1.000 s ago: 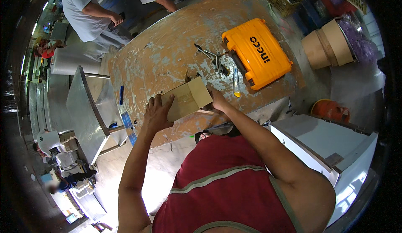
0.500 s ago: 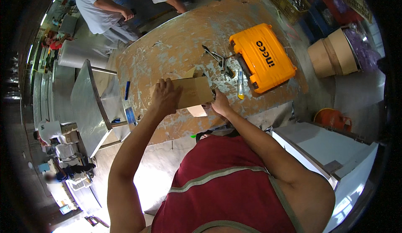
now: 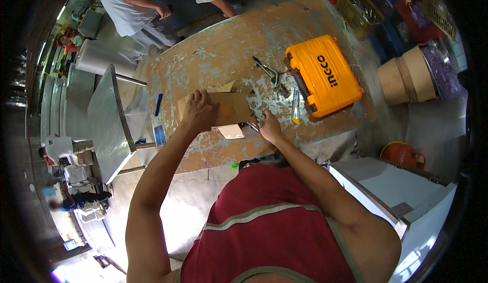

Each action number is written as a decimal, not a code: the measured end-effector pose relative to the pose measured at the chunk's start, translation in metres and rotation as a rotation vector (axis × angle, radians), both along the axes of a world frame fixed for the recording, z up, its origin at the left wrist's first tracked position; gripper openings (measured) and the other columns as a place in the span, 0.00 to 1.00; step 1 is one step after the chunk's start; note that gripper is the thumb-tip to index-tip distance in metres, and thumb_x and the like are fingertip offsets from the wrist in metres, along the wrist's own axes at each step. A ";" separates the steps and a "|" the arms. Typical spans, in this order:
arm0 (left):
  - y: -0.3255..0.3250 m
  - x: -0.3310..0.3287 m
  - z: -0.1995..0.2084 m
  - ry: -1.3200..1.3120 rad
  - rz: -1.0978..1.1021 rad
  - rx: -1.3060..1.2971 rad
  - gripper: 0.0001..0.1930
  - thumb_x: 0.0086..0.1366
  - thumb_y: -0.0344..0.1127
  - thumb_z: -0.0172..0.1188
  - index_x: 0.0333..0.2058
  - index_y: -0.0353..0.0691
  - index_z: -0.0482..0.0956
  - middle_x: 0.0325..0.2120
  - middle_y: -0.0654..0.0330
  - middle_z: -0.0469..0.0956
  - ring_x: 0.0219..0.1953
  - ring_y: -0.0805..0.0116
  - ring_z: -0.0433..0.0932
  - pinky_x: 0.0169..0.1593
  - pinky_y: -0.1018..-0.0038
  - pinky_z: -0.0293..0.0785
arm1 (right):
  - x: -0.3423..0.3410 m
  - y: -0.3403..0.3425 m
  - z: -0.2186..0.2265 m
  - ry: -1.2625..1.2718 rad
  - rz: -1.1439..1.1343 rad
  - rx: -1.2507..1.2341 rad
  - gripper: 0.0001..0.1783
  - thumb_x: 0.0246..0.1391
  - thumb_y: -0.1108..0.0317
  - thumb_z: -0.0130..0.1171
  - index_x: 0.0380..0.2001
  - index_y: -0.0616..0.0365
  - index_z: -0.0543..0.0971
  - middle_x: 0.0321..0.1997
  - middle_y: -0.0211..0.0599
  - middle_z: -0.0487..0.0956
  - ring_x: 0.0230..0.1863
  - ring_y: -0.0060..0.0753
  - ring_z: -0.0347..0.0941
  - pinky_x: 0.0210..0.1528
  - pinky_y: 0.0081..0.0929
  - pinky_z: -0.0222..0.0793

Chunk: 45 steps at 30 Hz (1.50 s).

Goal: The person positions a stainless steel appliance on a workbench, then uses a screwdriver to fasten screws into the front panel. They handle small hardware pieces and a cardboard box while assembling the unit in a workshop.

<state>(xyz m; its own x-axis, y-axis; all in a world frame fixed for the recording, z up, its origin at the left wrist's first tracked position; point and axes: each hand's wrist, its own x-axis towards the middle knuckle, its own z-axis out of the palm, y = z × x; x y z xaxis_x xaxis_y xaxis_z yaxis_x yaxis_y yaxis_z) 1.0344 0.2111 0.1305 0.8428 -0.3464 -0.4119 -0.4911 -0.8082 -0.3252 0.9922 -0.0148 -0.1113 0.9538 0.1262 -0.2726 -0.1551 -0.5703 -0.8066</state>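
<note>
My left hand (image 3: 201,111) grips a brown cardboard box (image 3: 233,109), its fingers bent over the top of the left part. Loose flaps show beyond the box and below it, the lower one a pale cardboard flap (image 3: 231,131). My right hand (image 3: 270,126) is closed at the box's right end, on a slim metal tool (image 3: 252,126) whose kind I cannot make out. Right of the box lie a pair of dark metal locking pliers (image 3: 273,77) and a utility knife (image 3: 296,107) with a yellow end.
An orange tool case (image 3: 325,77) lies at the right of the worn brown table (image 3: 213,49). A blue marker (image 3: 158,105) and a blue card (image 3: 160,135) lie at the left. Crates (image 3: 358,11) and a cardboard drum (image 3: 406,77) stand beyond. Two people stand across the table.
My right hand has drawn slightly away from the box's right end, and the metal tool shows more between them. My left hand keeps its place on the box. The whole view has shifted a little.
</note>
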 end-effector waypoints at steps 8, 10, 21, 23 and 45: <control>0.023 -0.026 0.060 -0.141 0.199 -0.152 0.30 0.45 0.38 0.73 0.52 0.52 0.82 0.53 0.39 0.71 0.61 0.36 0.67 0.61 0.50 0.66 | -0.004 0.000 0.019 0.057 -0.050 -0.080 0.25 0.61 0.63 0.59 0.59 0.59 0.70 0.57 0.51 0.76 0.59 0.56 0.72 0.61 0.46 0.69; 0.043 -0.036 0.075 -0.169 0.267 -0.192 0.35 0.41 0.39 0.75 0.54 0.54 0.82 0.55 0.40 0.70 0.61 0.36 0.66 0.62 0.49 0.66 | -0.006 0.000 0.014 0.044 -0.041 -0.127 0.25 0.60 0.63 0.59 0.59 0.57 0.71 0.57 0.50 0.76 0.59 0.56 0.73 0.60 0.46 0.69; 0.162 -0.125 0.048 -0.179 0.627 -0.471 0.55 0.33 0.45 0.83 0.66 0.54 0.70 0.62 0.40 0.65 0.64 0.39 0.62 0.67 0.51 0.64 | -0.011 -0.018 -0.020 -0.178 -0.067 -0.172 0.21 0.62 0.60 0.59 0.55 0.54 0.72 0.52 0.47 0.76 0.52 0.55 0.76 0.54 0.49 0.72; 0.180 -0.140 0.033 -0.215 0.662 -0.522 0.61 0.32 0.44 0.83 0.70 0.49 0.63 0.63 0.40 0.63 0.65 0.37 0.62 0.68 0.50 0.63 | -0.011 -0.024 -0.019 -0.112 -0.090 -0.151 0.21 0.62 0.59 0.59 0.55 0.55 0.73 0.51 0.48 0.77 0.53 0.54 0.75 0.54 0.48 0.72; 0.097 -0.229 -0.031 -1.000 0.227 -1.109 0.69 0.40 0.58 0.82 0.74 0.46 0.45 0.69 0.31 0.52 0.67 0.28 0.60 0.65 0.38 0.62 | -0.012 0.003 0.340 -0.797 0.152 0.831 0.09 0.58 0.76 0.49 0.40 0.60 0.77 0.44 0.40 0.78 0.40 0.30 0.72 0.48 0.31 0.70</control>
